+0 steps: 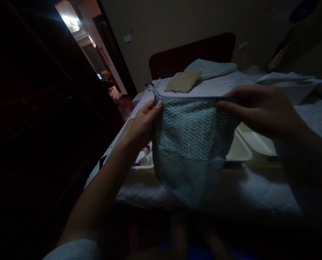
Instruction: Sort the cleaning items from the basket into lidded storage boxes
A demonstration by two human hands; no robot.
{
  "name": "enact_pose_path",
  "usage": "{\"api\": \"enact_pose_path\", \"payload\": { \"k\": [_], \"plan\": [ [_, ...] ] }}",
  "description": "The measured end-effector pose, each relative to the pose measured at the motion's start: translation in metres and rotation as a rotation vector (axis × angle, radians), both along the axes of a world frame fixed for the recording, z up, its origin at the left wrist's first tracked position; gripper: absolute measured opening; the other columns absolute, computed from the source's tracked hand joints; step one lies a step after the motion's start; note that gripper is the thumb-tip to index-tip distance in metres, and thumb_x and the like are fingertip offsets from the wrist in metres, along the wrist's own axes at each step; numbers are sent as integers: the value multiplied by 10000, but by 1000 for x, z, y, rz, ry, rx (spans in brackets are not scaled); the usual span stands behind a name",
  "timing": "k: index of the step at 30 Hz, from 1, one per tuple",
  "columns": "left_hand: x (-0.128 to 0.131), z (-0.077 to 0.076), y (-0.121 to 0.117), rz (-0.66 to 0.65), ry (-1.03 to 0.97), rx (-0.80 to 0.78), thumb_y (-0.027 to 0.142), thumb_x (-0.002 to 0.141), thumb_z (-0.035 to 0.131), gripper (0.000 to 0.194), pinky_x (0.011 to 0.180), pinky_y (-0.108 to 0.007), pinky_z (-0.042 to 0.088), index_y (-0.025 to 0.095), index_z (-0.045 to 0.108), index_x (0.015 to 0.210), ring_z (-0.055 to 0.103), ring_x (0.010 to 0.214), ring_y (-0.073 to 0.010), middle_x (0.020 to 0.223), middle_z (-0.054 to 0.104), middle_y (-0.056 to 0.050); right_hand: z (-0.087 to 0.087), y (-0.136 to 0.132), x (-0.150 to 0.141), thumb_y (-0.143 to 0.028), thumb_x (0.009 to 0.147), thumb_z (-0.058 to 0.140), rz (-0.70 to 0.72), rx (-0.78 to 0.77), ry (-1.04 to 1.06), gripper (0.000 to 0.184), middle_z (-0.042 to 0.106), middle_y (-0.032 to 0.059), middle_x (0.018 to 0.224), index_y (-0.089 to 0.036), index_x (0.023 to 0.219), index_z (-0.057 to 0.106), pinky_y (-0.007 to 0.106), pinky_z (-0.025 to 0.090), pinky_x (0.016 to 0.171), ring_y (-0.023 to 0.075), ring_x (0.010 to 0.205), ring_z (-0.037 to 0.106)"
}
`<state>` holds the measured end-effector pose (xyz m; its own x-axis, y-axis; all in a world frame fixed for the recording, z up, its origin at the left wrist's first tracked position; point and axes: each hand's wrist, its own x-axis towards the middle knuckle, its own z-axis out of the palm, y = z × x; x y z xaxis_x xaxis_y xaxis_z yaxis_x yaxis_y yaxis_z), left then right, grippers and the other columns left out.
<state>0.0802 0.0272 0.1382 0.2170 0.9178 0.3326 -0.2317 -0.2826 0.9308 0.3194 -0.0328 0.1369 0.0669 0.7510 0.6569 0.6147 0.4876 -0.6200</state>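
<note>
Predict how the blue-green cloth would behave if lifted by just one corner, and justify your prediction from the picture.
The cloth would probably droop limply, since it already hangs in folds below the left hand and right hand. It seems unlikely to slip easily, as its surface looks textured. Breakage seems improbable: it looks like soft fabric.

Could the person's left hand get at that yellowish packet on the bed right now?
Probably not straight away: the left hand is pinching the cloth, though nothing seems to cover the packet.
</note>
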Motion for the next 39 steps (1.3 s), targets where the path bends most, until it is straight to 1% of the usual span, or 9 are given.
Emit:
{"api": "enact_pose_path", "payload": {
  "k": [3,6,9,13,18,20,26,32,39],
  "plan": [
    [0,-28,15,-53,85,-177,319,781,696,245,749,-286,501,161,657,964,657,914,-212,861,683,-39,-23,18,9,-529,767,658,111,-175,-55,378,618,29,688,-157,809,712,263,367,548,131,628,519],
    [-1,-58,29,-84,155,-272,307,786,682,177,716,-247,472,163,662,887,620,782,-147,795,676,-19,-51,38,15,-568,754,633,126,-308,-91,411,611,32,673,-164,787,699,275,365,558,143,623,515],
    [-3,-81,40,-79,179,-269,330,766,700,196,688,-218,438,164,644,855,574,716,-114,768,656,8,-75,54,18,-582,745,619,123,-371,-121,403,586,19,644,-184,757,682,274,353,566,141,613,504],
    [-7,-97,52,-76,163,-226,319,756,700,202,671,-197,407,153,629,846,534,672,-91,741,628,32,-94,67,22,-609,714,625,152,-440,-90,425,534,2,595,-187,663,628,267,335,551,128,586,472],
    [-7,-99,57,-26,162,-232,263,802,640,109,638,-198,384,156,623,802,511,641,-92,699,605,30,-103,72,32,-619,684,655,126,-488,-64,436,539,-3,596,-185,653,630,262,335,532,122,577,469],
    [-5,-96,57,2,149,-233,239,818,617,92,646,-202,385,157,618,777,505,635,-95,675,591,28,-105,72,38,-611,661,687,129,-516,-42,434,569,1,629,-180,692,654,259,353,537,123,593,492],
    [-3,-79,57,119,144,-243,232,836,593,112,621,-211,375,170,610,744,492,620,-104,665,582,19,-108,70,50,-544,665,743,259,-595,151,388,652,29,759,-182,788,682,277,441,618,145,683,567],
    [-1,-77,55,119,162,-225,309,832,608,170,617,-213,389,178,614,725,517,664,-121,668,597,8,-109,69,48,-445,659,777,56,-511,477,308,579,16,692,-174,735,652,262,364,553,105,614,484],
    [-4,-82,56,127,160,-203,326,801,634,154,623,-223,398,191,642,727,547,701,-139,686,626,-7,-115,65,54,-345,673,787,-38,-427,658,212,595,52,713,-168,722,681,286,341,572,116,644,476]
  ]
}}
